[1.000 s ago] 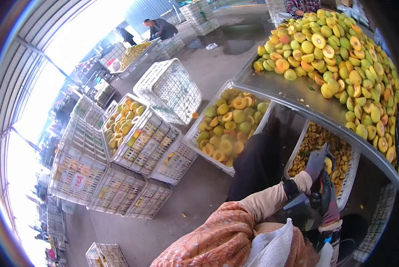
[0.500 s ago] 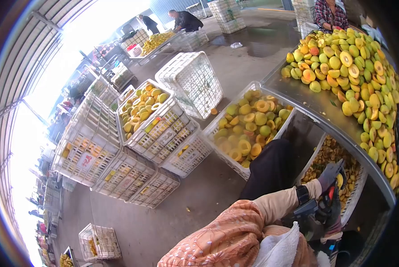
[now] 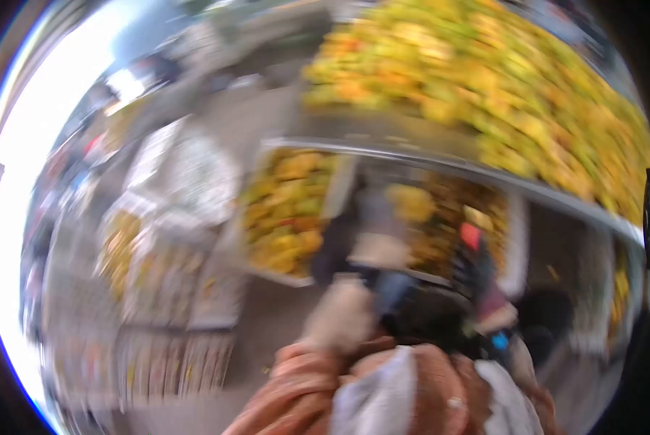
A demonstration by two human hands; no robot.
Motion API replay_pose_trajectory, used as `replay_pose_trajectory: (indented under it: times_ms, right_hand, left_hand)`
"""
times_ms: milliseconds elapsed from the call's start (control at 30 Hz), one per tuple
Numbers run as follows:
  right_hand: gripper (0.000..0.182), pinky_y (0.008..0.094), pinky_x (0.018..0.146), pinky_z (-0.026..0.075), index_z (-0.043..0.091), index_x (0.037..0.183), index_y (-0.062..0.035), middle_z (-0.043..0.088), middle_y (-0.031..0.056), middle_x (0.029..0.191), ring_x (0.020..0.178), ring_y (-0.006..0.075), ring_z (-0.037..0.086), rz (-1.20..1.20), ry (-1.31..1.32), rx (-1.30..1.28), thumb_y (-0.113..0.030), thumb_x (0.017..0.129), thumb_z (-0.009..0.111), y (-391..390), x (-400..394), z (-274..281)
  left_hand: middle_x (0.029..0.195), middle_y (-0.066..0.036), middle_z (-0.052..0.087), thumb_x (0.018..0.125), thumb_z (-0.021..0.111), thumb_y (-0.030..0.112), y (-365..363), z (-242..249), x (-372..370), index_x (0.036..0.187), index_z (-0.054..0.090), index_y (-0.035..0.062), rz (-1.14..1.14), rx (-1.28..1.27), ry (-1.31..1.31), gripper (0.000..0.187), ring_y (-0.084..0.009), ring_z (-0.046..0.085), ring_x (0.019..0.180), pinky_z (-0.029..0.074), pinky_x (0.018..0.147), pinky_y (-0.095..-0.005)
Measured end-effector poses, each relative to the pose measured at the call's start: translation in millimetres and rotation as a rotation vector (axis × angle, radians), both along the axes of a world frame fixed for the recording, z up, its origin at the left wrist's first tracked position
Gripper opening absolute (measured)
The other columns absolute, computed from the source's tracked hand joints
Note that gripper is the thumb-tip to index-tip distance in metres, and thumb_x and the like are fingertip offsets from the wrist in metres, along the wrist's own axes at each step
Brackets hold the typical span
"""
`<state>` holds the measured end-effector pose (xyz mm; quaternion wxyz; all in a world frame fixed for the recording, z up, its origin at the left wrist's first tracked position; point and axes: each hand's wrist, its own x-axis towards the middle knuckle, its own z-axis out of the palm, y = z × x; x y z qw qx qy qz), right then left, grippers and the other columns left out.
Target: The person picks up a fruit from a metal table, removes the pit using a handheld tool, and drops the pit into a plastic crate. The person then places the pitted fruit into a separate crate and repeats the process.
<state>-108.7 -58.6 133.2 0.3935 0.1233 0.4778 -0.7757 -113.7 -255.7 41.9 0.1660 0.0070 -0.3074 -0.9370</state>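
Observation:
Motion blurs the whole head view. My left hand (image 3: 377, 206), in a grey glove, is over the near crates, with a yellow peach (image 3: 413, 203) at its fingertips; the fingers look closed on it, though smeared. To its right, my right hand (image 3: 477, 272), in a dark glove, is closed round a red-handled tool (image 3: 471, 235). Something pale yellow shows at the tool's tip, too blurred to make out. Beneath both hands stands a white crate (image 3: 515, 250) of small brown-yellow pieces.
A metal table (image 3: 412, 141) heaped with yellow-green peaches (image 3: 484, 80) runs across in front. On the left is a white crate of peaches (image 3: 288, 210), with stacked white crates (image 3: 172, 290) farther left. Another crate (image 3: 593, 290) stands at the right.
The view has swung right and down, so the table and crates now lie ahead. My hands, close together before, are now apart, the left one with the yellow peach.

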Motion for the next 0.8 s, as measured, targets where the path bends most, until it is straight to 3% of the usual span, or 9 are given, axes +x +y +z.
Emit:
replay_pose_trajectory:
  times_ms: [100, 167, 233, 300, 367, 533, 633, 700, 800]
  right_hand:
    - [0.04, 0.0247, 0.048, 0.036, 0.051, 0.083, -0.0179, 0.043, -0.0034, 0.062, 0.053, 0.0098, 0.042, -0.134, 0.029, -0.058, -0.058, 0.083, 0.049, 19, -18, -50]
    - [0.041, 0.0253, 0.047, 0.035, 0.051, 0.085, -0.0167, 0.045, -0.0026, 0.063, 0.052, 0.0102, 0.042, -0.207, -0.115, -0.036, -0.058, 0.083, 0.049, 12, -23, -45]
    - [0.043, 0.0251, 0.047, 0.035, 0.052, 0.087, -0.0141, 0.047, -0.0012, 0.063, 0.051, 0.0109, 0.043, -0.083, -0.065, -0.013, -0.057, 0.084, 0.05, 9, -23, -22]
    - [0.043, 0.025, 0.047, 0.036, 0.052, 0.086, -0.0132, 0.048, -0.0009, 0.064, 0.051, 0.0109, 0.043, -0.089, -0.051, -0.011, -0.056, 0.084, 0.05, 10, -33, -35]
    - [0.044, 0.0248, 0.047, 0.036, 0.052, 0.086, -0.0122, 0.049, -0.0006, 0.064, 0.051, 0.0109, 0.044, -0.089, -0.035, -0.007, -0.056, 0.084, 0.05, 11, -40, -44]
    - [0.044, 0.0212, 0.044, 0.035, 0.052, 0.085, -0.0109, 0.049, -0.0004, 0.063, 0.048, 0.0093, 0.044, -0.114, -0.044, -0.036, -0.055, 0.084, 0.05, 16, -48, -39]
    - [0.042, 0.021, 0.043, 0.035, 0.052, 0.084, -0.0113, 0.049, -0.0013, 0.062, 0.047, 0.0089, 0.044, -0.123, -0.079, -0.048, -0.054, 0.085, 0.05, 19, -44, -31]
    - [0.042, 0.0209, 0.043, 0.035, 0.052, 0.084, -0.0117, 0.048, -0.0024, 0.061, 0.046, 0.0087, 0.043, -0.105, -0.046, -0.049, -0.054, 0.085, 0.05, 24, -43, -23]
    - [0.041, 0.0207, 0.042, 0.034, 0.053, 0.082, -0.0116, 0.048, -0.0028, 0.061, 0.047, 0.0074, 0.043, -0.157, 0.087, -0.018, -0.052, 0.087, 0.048, 29, -38, -19]
  left_hand:
    - [0.115, -0.01, 0.056, 0.084, 0.055, 0.033, -107, 80, 5, 0.108, 0.06, 0.0107, 0.832, -1.502, -0.714, 0.033, -0.0274, 0.052, 0.105, 0.044, 0.084, -0.0375]
    - [0.11, -0.017, 0.058, 0.077, 0.065, 0.027, -108, 132, -8, 0.109, 0.059, 0.0065, 1.194, -1.941, -1.063, 0.039, -0.0359, 0.053, 0.101, 0.043, 0.086, -0.0411]
    - [0.102, -0.016, 0.062, 0.074, 0.067, 0.037, -118, 142, -42, 0.107, 0.06, 0.0072, 1.346, -2.125, -0.639, 0.045, -0.0342, 0.058, 0.091, 0.045, 0.082, -0.0391]
    - [0.106, -0.016, 0.06, 0.071, 0.066, 0.043, -120, 152, -101, 0.111, 0.057, 0.0069, 0.697, -1.848, -0.498, 0.055, -0.0323, 0.056, 0.098, 0.043, 0.087, -0.04]
    - [0.11, -0.016, 0.058, 0.069, 0.067, 0.048, -85, 165, -158, 0.112, 0.056, 0.0059, 0.387, -2.012, -0.622, 0.062, -0.0287, 0.054, 0.106, 0.043, 0.089, -0.0383]
    - [0.125, -0.019, 0.046, 0.061, 0.075, 0.046, -7, 154, -250, 0.125, 0.041, 0.0087, 0.339, -2.257, -0.706, 0.082, -0.0313, 0.049, 0.112, 0.045, 0.088, -0.0398]
    - [0.123, -0.015, 0.045, 0.062, 0.076, 0.043, 10, 151, -261, 0.118, 0.046, 0.0131, 0.363, -2.527, -0.604, 0.071, -0.0292, 0.051, 0.11, 0.047, 0.083, -0.0385]
    - [0.114, -0.015, 0.052, 0.063, 0.077, 0.037, -3, 147, -260, 0.12, 0.047, 0.0125, 0.305, -2.411, -0.567, 0.069, -0.0292, 0.054, 0.104, 0.048, 0.082, -0.0382]
    - [0.097, -0.014, 0.061, 0.062, 0.079, 0.032, -38, 123, -241, 0.113, 0.055, 0.0008, 0.117, -1.665, -0.202, 0.064, -0.0231, 0.061, 0.087, 0.048, 0.076, -0.0304]
